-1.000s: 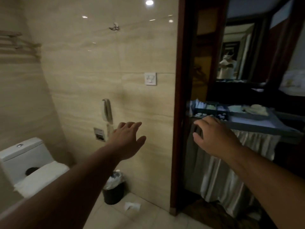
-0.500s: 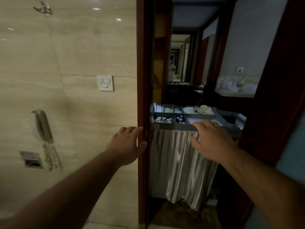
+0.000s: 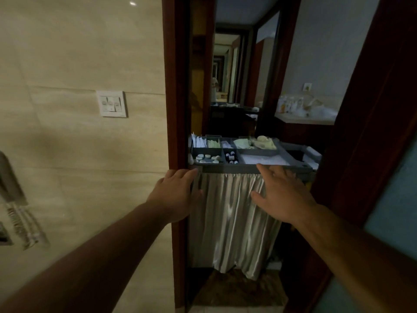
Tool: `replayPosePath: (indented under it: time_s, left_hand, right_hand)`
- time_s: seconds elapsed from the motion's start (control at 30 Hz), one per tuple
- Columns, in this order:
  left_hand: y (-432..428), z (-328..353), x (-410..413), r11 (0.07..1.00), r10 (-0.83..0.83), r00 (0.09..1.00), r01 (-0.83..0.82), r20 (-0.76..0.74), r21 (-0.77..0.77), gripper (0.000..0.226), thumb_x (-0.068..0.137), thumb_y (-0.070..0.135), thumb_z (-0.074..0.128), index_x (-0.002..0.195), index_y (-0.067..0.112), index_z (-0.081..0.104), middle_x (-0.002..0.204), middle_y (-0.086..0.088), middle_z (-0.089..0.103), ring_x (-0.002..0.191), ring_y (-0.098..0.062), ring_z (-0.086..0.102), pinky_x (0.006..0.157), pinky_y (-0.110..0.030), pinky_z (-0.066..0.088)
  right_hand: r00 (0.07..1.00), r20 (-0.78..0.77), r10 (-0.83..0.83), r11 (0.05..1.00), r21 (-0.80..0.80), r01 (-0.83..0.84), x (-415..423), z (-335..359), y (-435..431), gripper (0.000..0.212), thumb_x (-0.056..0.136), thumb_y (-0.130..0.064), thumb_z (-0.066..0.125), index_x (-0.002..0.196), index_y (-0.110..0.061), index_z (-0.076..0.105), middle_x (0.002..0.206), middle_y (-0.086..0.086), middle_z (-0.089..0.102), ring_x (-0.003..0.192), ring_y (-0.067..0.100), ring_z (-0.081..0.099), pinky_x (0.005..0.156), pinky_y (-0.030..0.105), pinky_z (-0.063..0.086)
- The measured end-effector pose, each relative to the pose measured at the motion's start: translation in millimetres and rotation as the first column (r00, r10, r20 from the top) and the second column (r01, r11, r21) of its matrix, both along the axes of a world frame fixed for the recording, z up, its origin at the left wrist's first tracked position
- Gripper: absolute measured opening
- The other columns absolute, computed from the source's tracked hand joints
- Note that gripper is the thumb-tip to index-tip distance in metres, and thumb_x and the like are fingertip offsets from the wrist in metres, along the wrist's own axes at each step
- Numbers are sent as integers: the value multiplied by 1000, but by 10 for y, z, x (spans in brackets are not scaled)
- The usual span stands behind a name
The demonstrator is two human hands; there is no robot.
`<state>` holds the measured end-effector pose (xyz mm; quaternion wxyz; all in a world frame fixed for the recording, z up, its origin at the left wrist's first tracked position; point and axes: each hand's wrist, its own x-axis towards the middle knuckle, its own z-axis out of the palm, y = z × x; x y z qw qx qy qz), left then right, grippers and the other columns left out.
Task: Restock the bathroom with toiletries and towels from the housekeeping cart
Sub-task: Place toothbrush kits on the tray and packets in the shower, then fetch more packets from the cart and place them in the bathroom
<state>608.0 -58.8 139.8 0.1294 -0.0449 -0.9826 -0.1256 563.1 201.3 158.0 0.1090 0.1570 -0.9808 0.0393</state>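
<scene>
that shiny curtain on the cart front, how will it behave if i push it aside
The curtain hangs in loose vertical folds from the cart rim, so it is probably floppy and light. Its glossy sheen suggests slick fabric that may slide off fingers.

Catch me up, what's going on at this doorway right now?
A person faces the bathroom doorway, where the housekeeping cart stands just outside. Both hands are open and empty: the left hand is in front of the door frame, and the right hand is by the cart's front rim, contact unclear. Nothing is picked up yet; the small bottles sit in the cart's top.
</scene>
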Motion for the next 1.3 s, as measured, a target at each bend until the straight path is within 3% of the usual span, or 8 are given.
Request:
replayPosePath:
  time_s: [0.13, 0.23, 0.43, 0.57, 0.8, 0.93, 1.13, 1.3]
  left_hand:
    - [21, -121, -262, 1000, 25, 999, -24, 44, -15, 68, 99, 53, 45, 157, 28, 18, 159, 2, 32, 145, -23, 25, 116, -44, 29]
    - [12, -126, -525, 996, 78, 995, -76, 56, -40, 69, 99, 51, 46, 157, 28, 18, 159, 1, 33, 145, -24, 26, 116, -45, 29]
    - [190, -65, -1145, 990, 114, 990, -106, 83, -91, 66, 99, 51, 47, 155, 30, 22, 156, 2, 37, 143, -22, 30, 115, -44, 31]
    - [386, -129, -1570, 993, 101, 993, -96, 58, -73, 63, 99, 52, 47, 154, 31, 24, 157, 4, 36, 144, -21, 30, 115, -44, 30]
    - [548, -332, -2164, 995, 93, 989, -90, 117, -33, 65, 99, 54, 44, 156, 32, 22, 161, 5, 29, 147, -20, 23, 119, -48, 27]
    - [555, -367, -2532, 996, 92, 993, -93, 72, 13, 63, 100, 54, 40, 156, 32, 22, 161, 4, 30, 147, -21, 24, 118, -49, 28]
    - [552, -399, -3250, 994, 52, 998, -51, -17, 92, 62, 98, 51, 49, 154, 31, 28, 158, 2, 36, 145, -22, 26, 118, -46, 29]
    - [520, -460, -3946, 993, 13, 999, -7, -51, 117, 60, 98, 51, 50, 151, 30, 35, 152, 1, 44, 141, -23, 35, 115, -46, 34]
  right_hand:
    - [998, 27, 48, 998, -30, -48, -339, -233, 13, 84, 97, -57, 44, 158, -32, -7, 156, 12, 28, 138, 31, 34, 108, 43, 38]
    - [998, 48, 40, 998, -52, -38, -672, -362, 11, 89, 97, -56, 46, 158, -25, -11, 152, 14, 34, 135, 31, 39, 107, 44, 40]
    - [997, 49, 61, 994, -90, -57, -1490, -345, 162, 82, 99, -52, 45, 159, -19, 1, 153, 14, 32, 136, 31, 38, 106, 43, 40]
    - [997, 48, 65, 993, -106, -60, -1970, -393, 292, 76, 99, -50, 45, 158, -20, 8, 148, 11, 36, 127, 29, 44, 97, 39, 45]
    - [998, -24, 58, 987, -147, -61, -2439, -471, 467, 62, 99, -45, 46, 153, -23, 24, 141, 6, 44, 125, 25, 44, 99, 38, 42]
    - [996, -83, 28, 977, -206, -45, -2709, -469, 512, 46, 99, -41, 47, 142, -26, 41, 134, 1, 49, 123, 20, 43, 98, 35, 43]
    - [996, -81, -36, 975, -221, 17, -3162, -462, 515, 44, 100, -39, 47, 142, -29, 42, 138, -1, 47, 126, 17, 43, 98, 34, 40]
    - [992, -87, -90, 987, -142, 78, -3633, -351, 573, 44, 98, -41, 47, 139, -27, 47, 137, 1, 50, 123, 21, 46, 97, 35, 42]
